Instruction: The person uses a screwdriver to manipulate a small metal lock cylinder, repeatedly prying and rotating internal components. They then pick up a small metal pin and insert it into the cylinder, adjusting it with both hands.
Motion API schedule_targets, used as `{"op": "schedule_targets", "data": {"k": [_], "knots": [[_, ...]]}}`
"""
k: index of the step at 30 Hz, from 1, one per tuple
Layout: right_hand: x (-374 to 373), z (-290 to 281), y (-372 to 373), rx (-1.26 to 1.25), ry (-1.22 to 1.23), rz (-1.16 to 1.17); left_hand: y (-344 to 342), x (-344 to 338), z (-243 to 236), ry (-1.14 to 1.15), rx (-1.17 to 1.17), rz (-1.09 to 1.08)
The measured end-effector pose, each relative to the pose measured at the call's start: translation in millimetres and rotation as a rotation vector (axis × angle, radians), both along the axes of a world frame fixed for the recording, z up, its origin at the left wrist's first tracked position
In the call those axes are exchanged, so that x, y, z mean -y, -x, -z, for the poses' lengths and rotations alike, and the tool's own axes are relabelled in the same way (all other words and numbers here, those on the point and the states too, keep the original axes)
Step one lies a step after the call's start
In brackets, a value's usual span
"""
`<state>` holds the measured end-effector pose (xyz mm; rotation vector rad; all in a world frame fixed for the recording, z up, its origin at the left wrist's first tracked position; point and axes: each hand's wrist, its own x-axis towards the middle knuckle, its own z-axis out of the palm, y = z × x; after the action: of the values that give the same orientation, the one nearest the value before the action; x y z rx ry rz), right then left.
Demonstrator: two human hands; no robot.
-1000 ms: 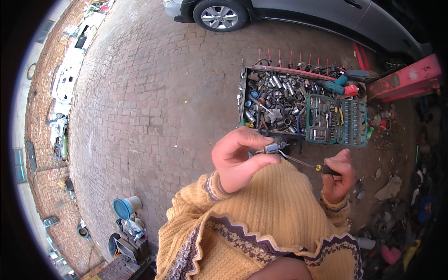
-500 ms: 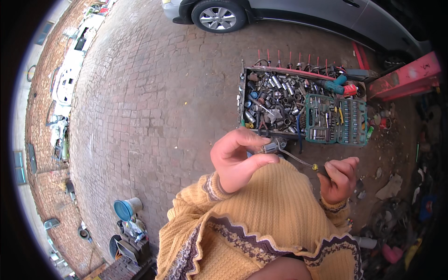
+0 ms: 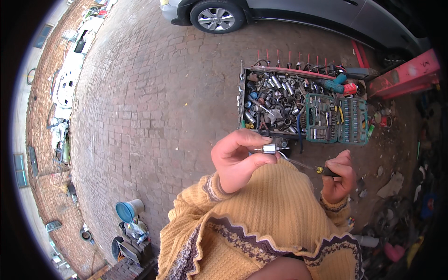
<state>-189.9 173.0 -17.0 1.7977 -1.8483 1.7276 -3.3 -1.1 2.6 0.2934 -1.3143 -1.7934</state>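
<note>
My left hand (image 3: pixel 235 161) pinches a small silver cylindrical metal part (image 3: pixel 269 148) between thumb and fingers, in front of my yellow knitted sweater. My right hand (image 3: pixel 338 179) grips the dark handle of a tool (image 3: pixel 328 171) with a yellow collar. Its thin shaft points left to a bent tip beside the silver part; whether they touch is hard to tell. Just beyond my hands is a metal tool box (image 3: pixel 268 95) full of sockets and fittings, with an open green socket case (image 3: pixel 352 119) at its right.
A silver car (image 3: pixel 298 14) stands at the top, a red steel post (image 3: pixel 401 77) at the right. A blue bucket (image 3: pixel 125 211) and dark parts (image 3: pixel 130 249) sit at lower left. Car parts (image 3: pixel 65 88) lie along a brick wall (image 3: pixel 49 205) at left. Clutter lies at lower right.
The tool in my right hand has shifted and turned slightly, my right fingers regripping it. The silver part in my left hand has turned a little; that hand is otherwise nearly still.
</note>
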Motion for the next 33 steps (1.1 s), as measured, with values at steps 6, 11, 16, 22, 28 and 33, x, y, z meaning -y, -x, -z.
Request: {"op": "schedule_targets", "data": {"k": [6, 11, 16, 22, 28, 33], "knots": [[2, -1, -2, 0.014, -0.029, -0.007, 0, -1, 2, -0.013, 0.019, 0.002], [1, -4, -5, -0.075, -0.054, 0.031, 1, -1, 4, 0.000, 0.029, -0.024], [-1, -6, -6, -0.170, -0.040, 0.065, 2, -3, 3, -0.062, 0.000, -0.025], [-5, -9, -5, -0.257, -0.053, 0.091, 2, -5, 1, -0.087, 0.007, -0.015], [-10, -13, -4, -0.332, -0.045, 0.097, 0, -6, 0, -0.072, 0.018, -0.015], [-16, -19, -7, -0.418, -0.079, 0.115, -1, -6, 1, -0.028, 0.045, -0.034]]}}
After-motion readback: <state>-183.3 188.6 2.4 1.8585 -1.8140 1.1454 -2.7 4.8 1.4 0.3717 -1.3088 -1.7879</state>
